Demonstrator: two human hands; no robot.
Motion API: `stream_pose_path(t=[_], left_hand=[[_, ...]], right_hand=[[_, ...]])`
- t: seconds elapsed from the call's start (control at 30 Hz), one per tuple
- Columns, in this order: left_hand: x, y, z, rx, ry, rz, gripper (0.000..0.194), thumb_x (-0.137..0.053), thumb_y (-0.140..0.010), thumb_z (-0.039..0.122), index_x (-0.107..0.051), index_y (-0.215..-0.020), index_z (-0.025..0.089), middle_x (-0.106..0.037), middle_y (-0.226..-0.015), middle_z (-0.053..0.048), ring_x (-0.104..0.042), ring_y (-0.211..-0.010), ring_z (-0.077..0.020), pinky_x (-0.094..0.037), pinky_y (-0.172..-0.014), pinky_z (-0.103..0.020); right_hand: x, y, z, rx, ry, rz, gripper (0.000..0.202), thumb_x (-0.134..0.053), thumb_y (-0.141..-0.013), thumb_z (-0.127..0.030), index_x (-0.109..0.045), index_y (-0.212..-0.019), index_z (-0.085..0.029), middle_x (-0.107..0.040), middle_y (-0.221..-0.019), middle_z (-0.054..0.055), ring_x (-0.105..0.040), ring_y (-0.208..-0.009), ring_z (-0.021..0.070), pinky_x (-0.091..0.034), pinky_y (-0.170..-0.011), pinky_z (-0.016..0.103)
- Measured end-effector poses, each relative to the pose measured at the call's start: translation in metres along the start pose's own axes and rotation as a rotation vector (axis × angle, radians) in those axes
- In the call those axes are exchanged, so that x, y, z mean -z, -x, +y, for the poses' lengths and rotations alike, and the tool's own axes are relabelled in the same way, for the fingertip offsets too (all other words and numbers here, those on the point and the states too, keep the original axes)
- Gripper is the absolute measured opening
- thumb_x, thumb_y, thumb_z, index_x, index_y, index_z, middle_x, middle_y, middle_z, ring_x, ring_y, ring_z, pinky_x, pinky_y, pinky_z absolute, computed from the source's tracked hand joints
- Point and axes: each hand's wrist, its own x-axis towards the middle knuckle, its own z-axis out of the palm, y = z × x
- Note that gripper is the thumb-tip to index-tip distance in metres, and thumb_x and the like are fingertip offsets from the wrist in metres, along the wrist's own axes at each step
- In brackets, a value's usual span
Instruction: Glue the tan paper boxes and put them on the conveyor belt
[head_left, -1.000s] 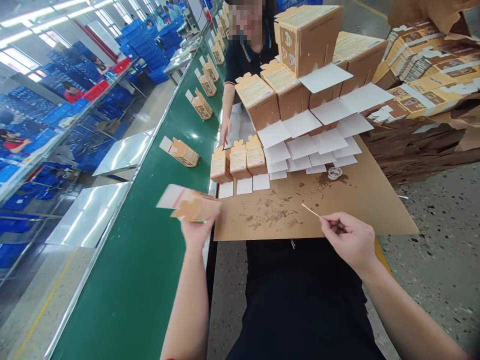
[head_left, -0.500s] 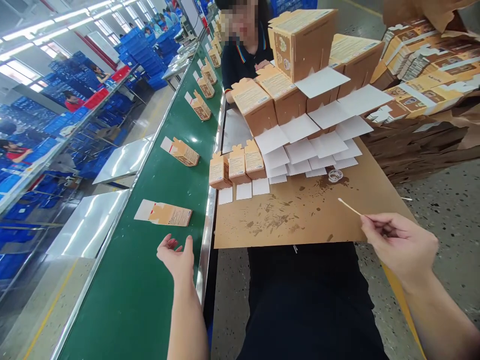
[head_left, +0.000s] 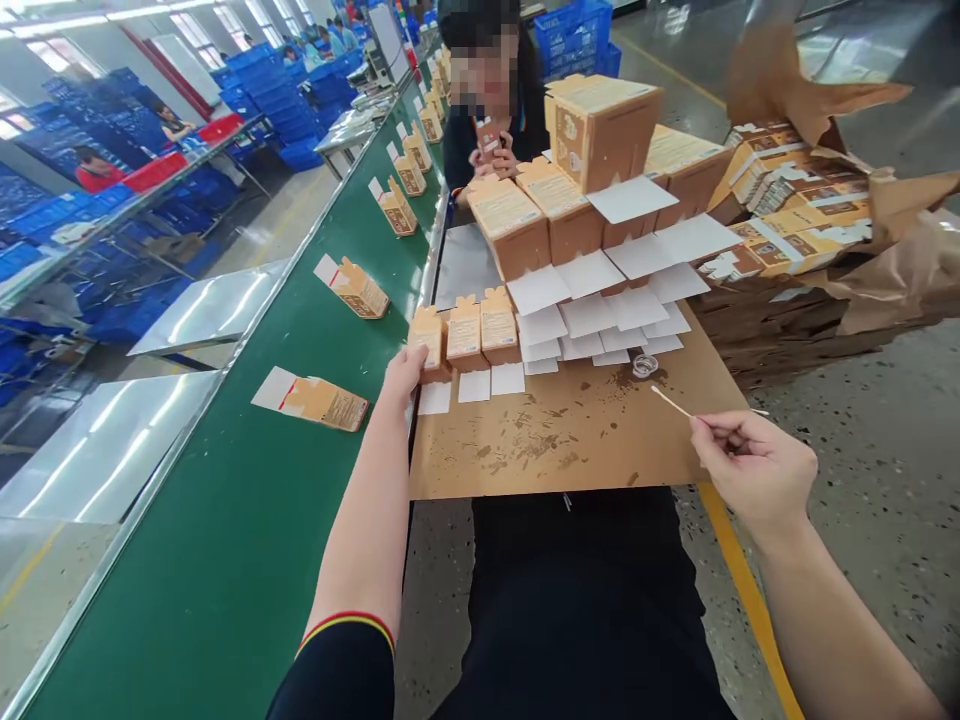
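Note:
My left hand [head_left: 406, 374] is closed on the near left side of a small brown carton [head_left: 427, 335], the leftmost of three in the front row; its fingertips are partly hidden. White end flaps stick out toward me from these cartons, such as the flap [head_left: 433, 398] below it. Between thumb and fingers, my right hand [head_left: 754, 470] pinches a cotton swab [head_left: 670, 402], one tip pointing up and left. A small clear round dish [head_left: 644, 367] lies beyond the swab, beside dark wet spots on the brown cardboard sheet [head_left: 465, 470].
Stacked cartons [head_left: 611, 125] rise at the back of the cardboard. To the left runs a green conveyor belt [head_left: 225, 560] carrying spaced cartons, the nearest carton [head_left: 322, 400] lying flat. A co-worker [head_left: 491, 95] sits opposite, holding a carton. Bundled flat cartons [head_left: 802, 195] lie at right.
My left hand has moved from over the belt, up and right, to the leftmost front carton. The swab stays in my right hand. The co-worker now holds up a carton. The view has shifted.

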Motion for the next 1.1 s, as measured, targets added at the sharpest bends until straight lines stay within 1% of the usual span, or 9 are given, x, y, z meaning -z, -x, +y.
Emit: stream_pose_path(t=[0.17, 0.27, 0.4, 0.57, 0.67, 0.77, 0.87, 0.93, 1.1], left_hand=[[0.020, 0.056, -0.017, 0.050, 0.304, 0.099, 0.043, -0.082, -0.086, 0.048, -0.070, -0.121, 0.025, -0.080, -0.134, -0.011, -0.077, -0.128, -0.0316, -0.065, -0.108, -0.048], [0.025, 0.101, -0.020, 0.034, 0.435, -0.057, 0.059, -0.086, -0.084, 0.050, -0.071, -0.136, 0.027, -0.076, -0.150, -0.013, -0.070, -0.144, -0.0382, -0.064, -0.114, -0.055], [0.009, 0.149, -0.025, 0.072, 0.465, -0.247, 0.076, -0.100, -0.074, 0.055, -0.072, -0.140, 0.028, -0.074, -0.154, -0.015, -0.066, -0.149, -0.0439, -0.061, -0.119, -0.061], [-0.013, 0.162, -0.039, 0.068, 0.386, -0.317, 0.090, -0.112, -0.058, 0.050, -0.068, -0.133, 0.025, -0.080, -0.140, -0.017, -0.077, -0.134, -0.0417, -0.062, -0.116, -0.062], [-0.014, 0.159, -0.045, 0.068, 0.298, -0.387, 0.094, -0.113, -0.056, 0.044, -0.065, -0.134, 0.023, -0.081, -0.134, -0.017, -0.079, -0.128, -0.0414, -0.064, -0.112, -0.062], [-0.012, 0.158, -0.046, 0.063, 0.273, -0.418, 0.093, -0.112, -0.059, 0.041, -0.064, -0.136, 0.022, -0.080, -0.137, -0.018, -0.079, -0.129, -0.0405, -0.063, -0.113, -0.062], [-0.015, 0.160, -0.044, 0.090, 0.303, -0.396, 0.089, -0.111, -0.061, 0.044, -0.065, -0.133, 0.023, -0.081, -0.138, -0.018, -0.079, -0.129, -0.0403, -0.064, -0.112, -0.061], [-0.019, 0.161, -0.041, 0.120, 0.318, -0.388, 0.083, -0.110, -0.063, 0.047, -0.066, -0.130, 0.023, -0.081, -0.138, -0.018, -0.079, -0.129, -0.0408, -0.064, -0.112, -0.061], [-0.025, 0.162, -0.034, 0.122, 0.297, -0.380, 0.075, -0.109, -0.065, 0.050, -0.070, -0.123, 0.022, -0.083, -0.134, -0.017, -0.080, -0.129, -0.0405, -0.063, -0.115, -0.062]], right_hand=[[0.014, -0.023, 0.010, -0.034, 0.115, -0.016, 0.025, -0.078, -0.095, -0.048, -0.077, -0.082, -0.027, -0.073, -0.070, 0.005, -0.068, -0.060, 0.0226, -0.060, -0.061, 0.038], [0.014, -0.053, 0.011, -0.023, 0.224, -0.104, 0.019, -0.078, -0.093, -0.041, -0.074, -0.081, -0.026, -0.073, -0.069, 0.005, -0.066, -0.060, 0.0195, -0.057, -0.064, 0.034], [0.001, -0.089, 0.012, 0.037, 0.370, -0.351, 0.017, -0.078, -0.087, -0.030, -0.068, -0.074, -0.025, -0.070, -0.066, 0.003, -0.063, -0.060, 0.0177, -0.051, -0.063, 0.032], [-0.021, -0.109, 0.023, 0.154, 0.398, -0.504, 0.035, -0.077, -0.097, -0.037, -0.061, -0.067, -0.026, -0.069, -0.062, 0.005, -0.059, -0.055, 0.0160, -0.041, -0.053, 0.031], [-0.027, -0.115, 0.030, 0.157, 0.382, -0.511, 0.035, -0.081, -0.092, -0.035, -0.061, -0.065, -0.027, -0.068, -0.060, 0.005, -0.058, -0.053, 0.0170, -0.040, -0.051, 0.032], [-0.023, -0.116, 0.028, 0.135, 0.383, -0.479, 0.035, -0.084, -0.089, -0.032, -0.061, -0.063, -0.028, -0.066, -0.058, 0.004, -0.058, -0.053, 0.0181, -0.043, -0.051, 0.033], [-0.014, -0.099, 0.015, 0.135, 0.351, -0.381, 0.024, -0.082, -0.090, -0.031, -0.068, -0.070, -0.027, -0.068, -0.061, 0.004, -0.064, -0.057, 0.0195, -0.051, -0.056, 0.033], [-0.015, -0.071, 0.001, 0.157, 0.253, -0.365, 0.016, -0.077, -0.094, -0.031, -0.075, -0.080, -0.026, -0.072, -0.067, 0.004, -0.068, -0.061, 0.0198, -0.057, -0.059, 0.033], [-0.057, 0.033, -0.035, 0.257, -0.087, -0.592, 0.021, -0.064, -0.104, -0.025, -0.076, -0.086, -0.026, -0.076, -0.075, 0.001, -0.068, -0.062, 0.0166, -0.060, -0.060, 0.031]])
